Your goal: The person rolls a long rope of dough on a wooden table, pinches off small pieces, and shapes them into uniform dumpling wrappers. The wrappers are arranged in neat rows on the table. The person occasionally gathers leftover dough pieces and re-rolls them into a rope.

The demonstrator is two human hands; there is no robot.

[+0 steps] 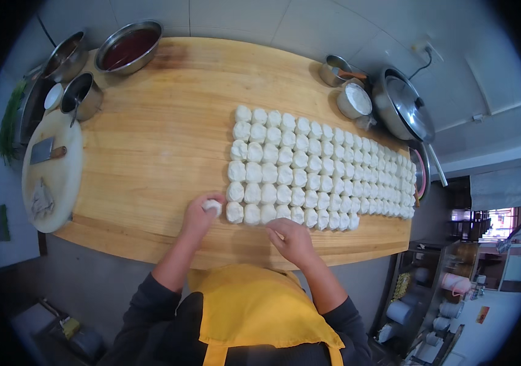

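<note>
Rows of white dough pieces [299, 176] stand packed side by side on a wooden worktable [159, 137], reaching from the middle toward the right edge. My left hand [198, 212] grips a single dough piece [212, 208] just left of the block's near corner; its white top shows between thumb and fingers. At the near row, my right hand [292, 240] has its fingers bent, the tips against or just in front of the dough there. Whether anything is between those fingertips is hidden.
On the left lies a round cutting board [66, 178] with a cleaver [45, 151] and a crumpled cloth [41, 201]. Behind it are a bowl of dark red liquid [130, 50] and a metal pot [82, 96]. A flour bowl [355, 99] and a lidded pot [404, 105] stand back right.
</note>
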